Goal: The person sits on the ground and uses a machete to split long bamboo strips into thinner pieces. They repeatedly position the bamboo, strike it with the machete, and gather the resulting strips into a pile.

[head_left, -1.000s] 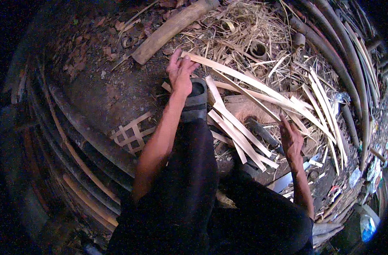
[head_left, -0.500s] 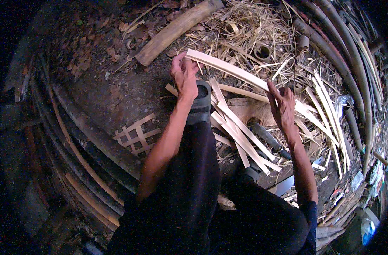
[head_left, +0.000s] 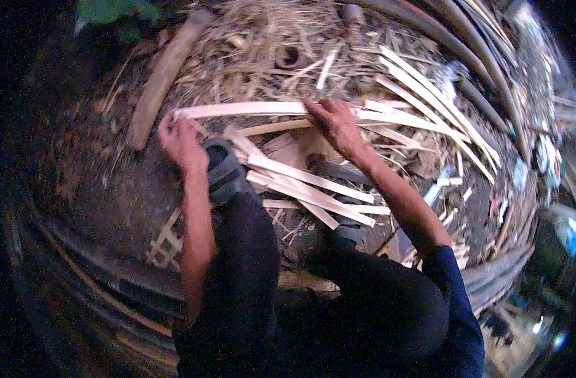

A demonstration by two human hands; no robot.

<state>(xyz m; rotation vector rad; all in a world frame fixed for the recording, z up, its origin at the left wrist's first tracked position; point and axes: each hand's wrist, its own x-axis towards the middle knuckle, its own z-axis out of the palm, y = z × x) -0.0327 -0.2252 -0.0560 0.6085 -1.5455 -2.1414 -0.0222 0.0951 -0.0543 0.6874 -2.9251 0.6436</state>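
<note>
In the head view, the left hand (head_left: 182, 142) curls its fingers around one end of a long pale bamboo strip (head_left: 250, 109) while the right hand (head_left: 336, 123) presses down on its middle, with more split slats (head_left: 313, 189) lying just below both hands.

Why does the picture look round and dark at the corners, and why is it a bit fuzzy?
Head view: the fisheye lens bends straight edges, so the poles curve along the rim and the corners go black. The light is dim with a bluish tint; the pale bamboo strip shows brightest. The left hand and right hand look soft, and the ground at left is smeared.
</note>
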